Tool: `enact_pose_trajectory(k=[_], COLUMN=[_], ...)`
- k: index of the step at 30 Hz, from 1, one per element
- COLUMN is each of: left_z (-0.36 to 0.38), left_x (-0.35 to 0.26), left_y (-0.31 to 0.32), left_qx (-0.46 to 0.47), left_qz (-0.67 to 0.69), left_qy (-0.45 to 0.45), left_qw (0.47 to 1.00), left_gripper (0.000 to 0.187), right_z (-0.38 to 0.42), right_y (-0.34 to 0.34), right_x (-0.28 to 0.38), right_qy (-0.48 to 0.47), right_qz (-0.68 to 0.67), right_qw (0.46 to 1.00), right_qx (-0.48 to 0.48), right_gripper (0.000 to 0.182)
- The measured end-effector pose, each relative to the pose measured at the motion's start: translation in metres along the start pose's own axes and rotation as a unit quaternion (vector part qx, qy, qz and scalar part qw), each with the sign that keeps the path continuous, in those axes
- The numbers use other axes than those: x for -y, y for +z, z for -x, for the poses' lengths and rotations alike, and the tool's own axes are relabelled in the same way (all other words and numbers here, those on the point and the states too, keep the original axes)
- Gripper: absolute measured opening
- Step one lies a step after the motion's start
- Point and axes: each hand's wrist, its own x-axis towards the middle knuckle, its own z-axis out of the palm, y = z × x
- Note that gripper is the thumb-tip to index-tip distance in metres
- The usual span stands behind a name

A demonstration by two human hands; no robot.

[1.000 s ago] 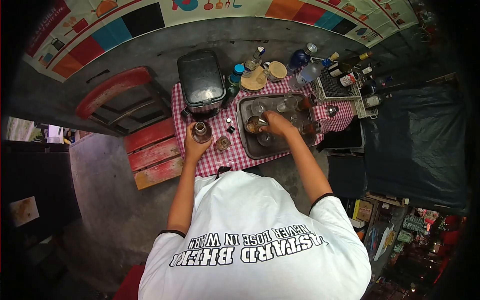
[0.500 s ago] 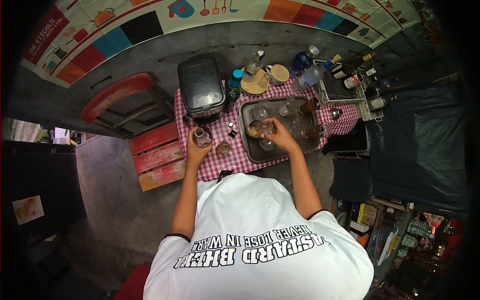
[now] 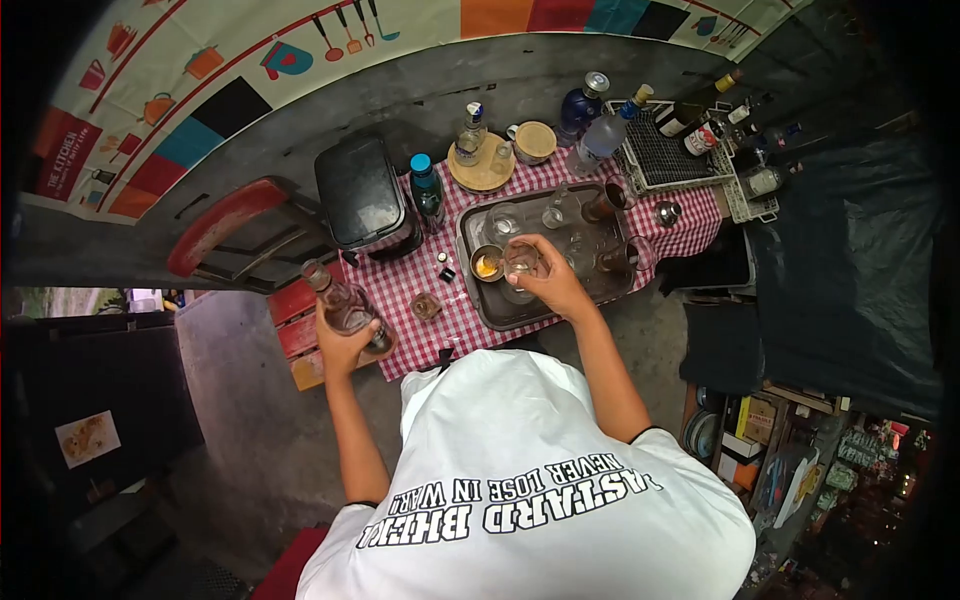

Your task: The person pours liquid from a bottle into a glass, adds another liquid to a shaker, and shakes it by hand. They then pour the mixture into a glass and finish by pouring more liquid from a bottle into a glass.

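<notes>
- The picture is round like a fishbowl, with black corners all around the frame.
- Straight lines bend near the edges; the colourful banner (image 3: 250, 60) at the top curves like a bow.
- The middle is the brightest part. Light falls from above onto the checked cloth (image 3: 455, 300) and the white shirt (image 3: 540, 470).
- The metal tray (image 3: 480, 300) and the glasses on it show small shiny spots.
- The left side and the lower left are dim, nearly black.
- The right side is dark too, with little coloured lights at the lower right that look fuzzy.
- The middle looks sharp; things near the rim are soft and squashed.
</notes>
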Motion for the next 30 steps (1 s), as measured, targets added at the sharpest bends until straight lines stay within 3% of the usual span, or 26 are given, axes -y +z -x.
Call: enact_pose_trajectory(k=[4, 7, 8, 10, 12, 14, 16, 18, 20, 23, 26, 28, 30], left_z=[0.016, 0.017, 0.017, 0.017, 0.015, 0.011, 0.019, 0.018, 0.019, 0.019, 0.019, 0.019, 0.018], left_x=[-0.08, -0.127, -0.132, -0.14, -0.149, -0.156, -0.162, -0.176, -0.172, -0.181, -0.191, -0.19, -0.199], left_y=[0.006, 0.035, 0.046, 0.066, 0.085, 0.112, 0.13, 0.141, 0.159, 0.175, 0.188, 0.193, 0.197], left_qx=[0.039, 0.131, 0.127, 0.208, 0.23, 0.313, 0.283, 0.339, 0.314, 0.365, 0.379, 0.37, 0.39], left_qz=[0.036, 0.134, 0.131, 0.201, 0.225, 0.256, 0.275, 0.088, 0.057, -0.163, -0.225, -0.241, -0.289], left_qy=[0.016, 0.045, 0.047, 0.085, 0.056, 0.107, 0.06, -0.023, 0.011, 0.039, 0.016, 0.062, 0.006], left_qw=[0.998, 0.981, 0.982, 0.953, 0.945, 0.908, 0.917, 0.936, 0.948, 0.916, 0.897, 0.895, 0.874], left_gripper=[0.082, 0.089, 0.089, 0.088, 0.089, 0.089, 0.089, 0.085, 0.081, 0.079, 0.08, 0.08, 0.079], right_z=[0.001, 0.003, 0.004, 0.008, 0.014, 0.018, 0.023, 0.027, 0.032, 0.038, 0.043, 0.047, 0.051], right_y=[-0.011, -0.016, -0.017, -0.02, -0.024, -0.031, -0.038, -0.047, -0.055, -0.07, -0.089, -0.101, -0.111], right_x=[0.021, 0.035, 0.039, 0.051, 0.065, 0.067, 0.071, 0.076, 0.084, 0.091, 0.096, 0.097, 0.1], right_qy=[-0.014, -0.033, -0.034, -0.036, -0.041, -0.041, -0.05, -0.047, -0.06, -0.067, -0.102, -0.093, -0.098], right_qz=[-0.021, -0.028, -0.034, -0.04, -0.014, 0.0, 0.016, 0.012, 0.028, 0.044, 0.108, 0.11, 0.123], right_qw=[0.999, 0.997, 0.996, 0.995, 0.992, 0.991, 0.988, 0.986, 0.984, 0.983, 0.976, 0.976, 0.976], right_qx=[0.035, 0.068, 0.076, 0.085, 0.118, 0.13, 0.145, 0.16, 0.164, 0.163, 0.161, 0.164, 0.153], right_gripper=[0.054, 0.056, 0.056, 0.057, 0.058, 0.059, 0.06, 0.061, 0.061, 0.06, 0.06, 0.06, 0.061])
